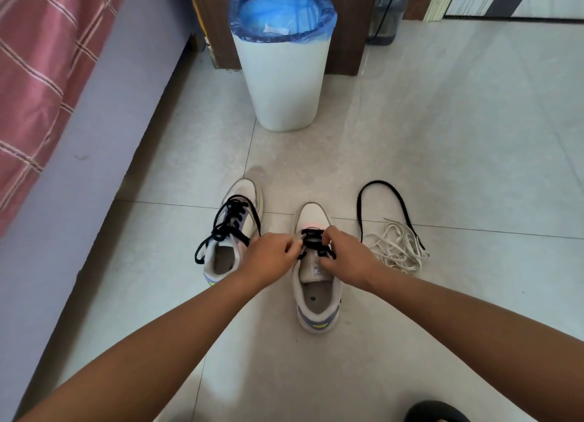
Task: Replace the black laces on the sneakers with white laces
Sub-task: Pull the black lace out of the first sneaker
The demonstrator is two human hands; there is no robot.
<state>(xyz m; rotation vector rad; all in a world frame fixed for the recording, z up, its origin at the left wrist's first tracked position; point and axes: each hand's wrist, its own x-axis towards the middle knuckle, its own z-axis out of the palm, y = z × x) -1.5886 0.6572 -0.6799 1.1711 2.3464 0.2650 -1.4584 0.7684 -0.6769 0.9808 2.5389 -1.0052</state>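
Two white sneakers stand on the tiled floor. The left sneaker (235, 232) carries a loosened black lace (229, 221) through its eyelets. The right sneaker (316, 282) has a black lace (313, 240) only in its front eyelets, and one end of it trails out to the right across the floor. My left hand (268, 255) pinches this lace at the shoe's left side. My right hand (346, 257) pinches it at the right side, above the tongue. A heap of white laces (396, 248) lies on the floor just right of the right sneaker.
A white bin (284, 83) with a blue liner stands beyond the shoes. A bed with a pink checked cover (38, 74) runs along the left. A water jug (385, 11) and wooden furniture stand at the back. A dark object (436, 412) shows at the bottom right.
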